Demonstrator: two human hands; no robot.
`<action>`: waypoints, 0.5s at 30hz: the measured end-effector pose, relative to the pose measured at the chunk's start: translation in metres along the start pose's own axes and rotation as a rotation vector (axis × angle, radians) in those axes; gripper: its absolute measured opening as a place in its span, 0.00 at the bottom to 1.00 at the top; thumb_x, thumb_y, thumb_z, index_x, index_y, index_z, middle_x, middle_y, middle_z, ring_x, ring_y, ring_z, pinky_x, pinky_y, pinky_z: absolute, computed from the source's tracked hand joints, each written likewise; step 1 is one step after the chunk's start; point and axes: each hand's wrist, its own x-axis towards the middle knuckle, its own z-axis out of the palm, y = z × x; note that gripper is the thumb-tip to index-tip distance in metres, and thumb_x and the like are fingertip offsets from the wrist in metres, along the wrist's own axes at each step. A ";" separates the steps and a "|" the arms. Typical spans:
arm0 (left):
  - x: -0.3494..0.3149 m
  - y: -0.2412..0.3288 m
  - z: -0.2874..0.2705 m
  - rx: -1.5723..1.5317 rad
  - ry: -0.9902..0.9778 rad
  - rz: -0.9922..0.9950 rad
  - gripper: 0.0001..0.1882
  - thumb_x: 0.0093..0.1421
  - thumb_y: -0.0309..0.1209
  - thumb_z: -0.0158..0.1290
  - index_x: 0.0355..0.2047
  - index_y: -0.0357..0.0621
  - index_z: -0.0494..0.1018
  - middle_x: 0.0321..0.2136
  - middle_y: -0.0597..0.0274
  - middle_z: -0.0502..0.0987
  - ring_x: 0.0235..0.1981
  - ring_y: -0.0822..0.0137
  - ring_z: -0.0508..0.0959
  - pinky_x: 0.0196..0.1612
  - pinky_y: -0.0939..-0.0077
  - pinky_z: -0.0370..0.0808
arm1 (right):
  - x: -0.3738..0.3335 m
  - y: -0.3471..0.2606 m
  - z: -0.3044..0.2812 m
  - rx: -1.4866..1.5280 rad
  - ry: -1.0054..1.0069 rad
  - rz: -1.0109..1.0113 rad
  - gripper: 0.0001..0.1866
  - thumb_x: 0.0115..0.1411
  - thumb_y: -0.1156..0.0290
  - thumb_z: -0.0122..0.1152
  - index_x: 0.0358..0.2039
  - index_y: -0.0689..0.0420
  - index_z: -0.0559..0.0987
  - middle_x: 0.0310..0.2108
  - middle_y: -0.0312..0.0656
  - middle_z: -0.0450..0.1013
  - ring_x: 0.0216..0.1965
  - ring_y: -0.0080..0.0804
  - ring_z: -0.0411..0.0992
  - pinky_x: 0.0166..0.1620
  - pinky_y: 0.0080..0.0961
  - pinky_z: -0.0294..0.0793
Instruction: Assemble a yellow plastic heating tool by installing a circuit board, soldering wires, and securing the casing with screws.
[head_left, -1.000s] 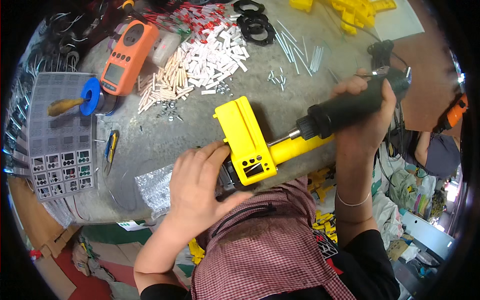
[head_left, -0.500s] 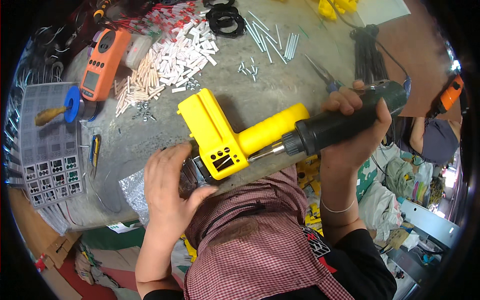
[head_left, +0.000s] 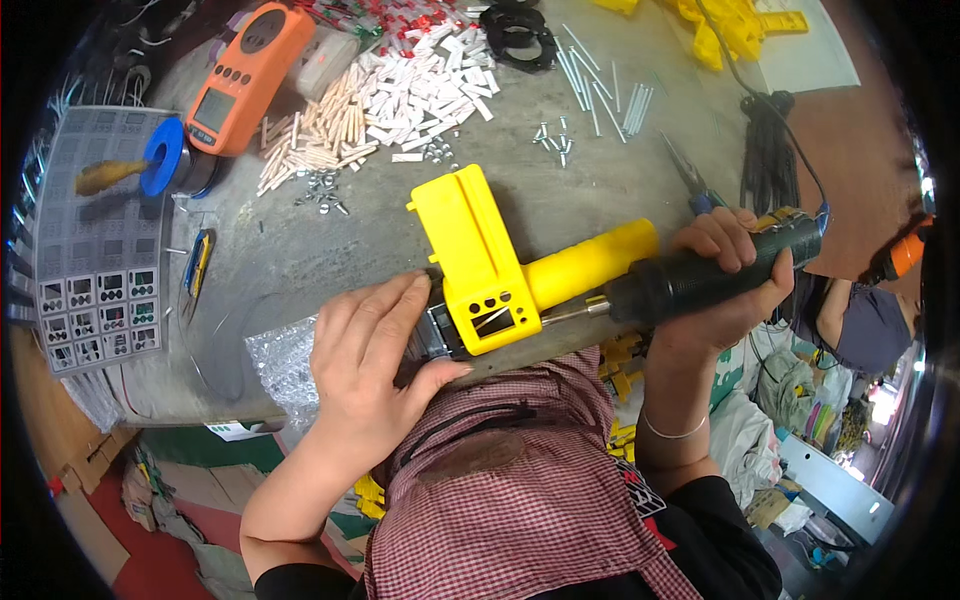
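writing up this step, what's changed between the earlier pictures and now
Since the first picture, the black driver has come across the yellow handle, from its far side to its near side. Nothing was let go: the right hand still grips the driver, the left hand the dark end piece on the yellow housing. The orange meter lies as before.

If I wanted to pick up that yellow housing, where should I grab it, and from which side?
The yellow housing is probably best gripped around its round handle, coming from the far side. The handle is a narrow cylinder jutting right; the left hand is at the housing's other end, and the power screwdriver lies along the near side.
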 end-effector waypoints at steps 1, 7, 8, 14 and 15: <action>0.000 0.000 0.000 0.001 0.000 -0.007 0.35 0.43 0.45 0.65 0.47 0.33 0.73 0.44 0.50 0.77 0.41 0.53 0.76 0.45 0.62 0.70 | 0.000 -0.001 -0.002 0.033 -0.036 0.013 0.20 0.57 0.52 0.57 0.37 0.54 0.66 0.24 0.29 0.62 0.26 0.19 0.62 0.37 0.21 0.65; -0.003 -0.003 0.000 -0.029 0.007 0.008 0.35 0.45 0.44 0.64 0.48 0.31 0.73 0.44 0.49 0.77 0.41 0.52 0.76 0.45 0.61 0.70 | 0.000 0.000 -0.003 0.017 -0.114 0.037 0.20 0.59 0.53 0.55 0.39 0.57 0.67 0.25 0.30 0.64 0.27 0.20 0.63 0.39 0.23 0.66; -0.001 -0.004 0.001 -0.038 0.012 0.022 0.34 0.45 0.44 0.64 0.48 0.31 0.73 0.44 0.48 0.77 0.41 0.51 0.76 0.45 0.60 0.70 | 0.000 0.000 -0.001 0.016 -0.153 0.031 0.20 0.59 0.53 0.54 0.40 0.57 0.67 0.25 0.30 0.64 0.27 0.21 0.63 0.40 0.23 0.66; 0.005 -0.002 -0.005 -0.014 -0.042 0.047 0.39 0.44 0.47 0.66 0.51 0.33 0.71 0.46 0.47 0.76 0.44 0.47 0.75 0.50 0.57 0.70 | 0.001 -0.019 0.016 -0.367 0.048 -0.022 0.22 0.61 0.55 0.53 0.46 0.60 0.68 0.28 0.35 0.65 0.30 0.25 0.65 0.41 0.25 0.68; 0.005 -0.004 -0.005 -0.009 -0.101 0.039 0.40 0.44 0.48 0.66 0.52 0.33 0.70 0.47 0.47 0.75 0.46 0.47 0.75 0.51 0.55 0.69 | 0.008 -0.028 0.021 -0.354 0.017 -0.046 0.22 0.61 0.55 0.53 0.46 0.60 0.68 0.28 0.35 0.65 0.30 0.25 0.65 0.41 0.25 0.68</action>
